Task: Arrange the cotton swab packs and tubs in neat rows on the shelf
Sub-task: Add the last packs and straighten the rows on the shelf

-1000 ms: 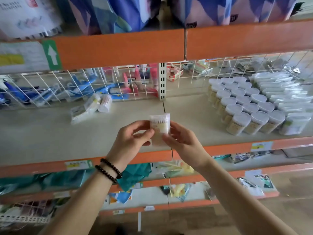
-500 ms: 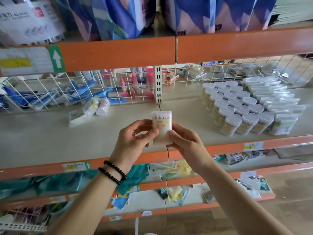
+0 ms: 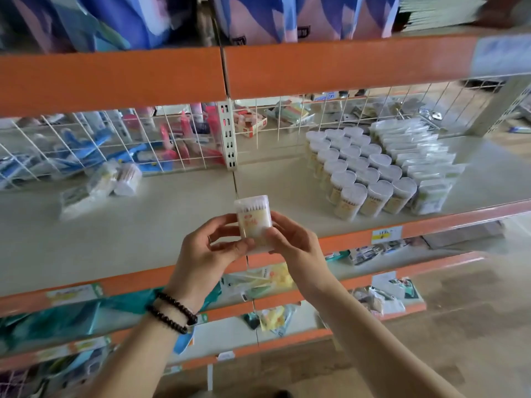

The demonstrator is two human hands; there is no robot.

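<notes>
Both hands hold one clear, white-lidded plastic tub of cotton swabs (image 3: 254,222) upright above the beige shelf's (image 3: 143,234) front edge: the left hand (image 3: 212,248) and right hand (image 3: 293,242) each pinch its lower sides with curled fingers. To do this well, the tub should probably be carried right and set upright, touching the front of the rowed white-capped tubs (image 3: 353,173), label forward. The loose packs at left (image 3: 97,185) are blurred; the tub's base is hidden.

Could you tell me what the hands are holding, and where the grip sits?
A cotton swab tub, held upright by left hand and right hand round its lower half.
</notes>
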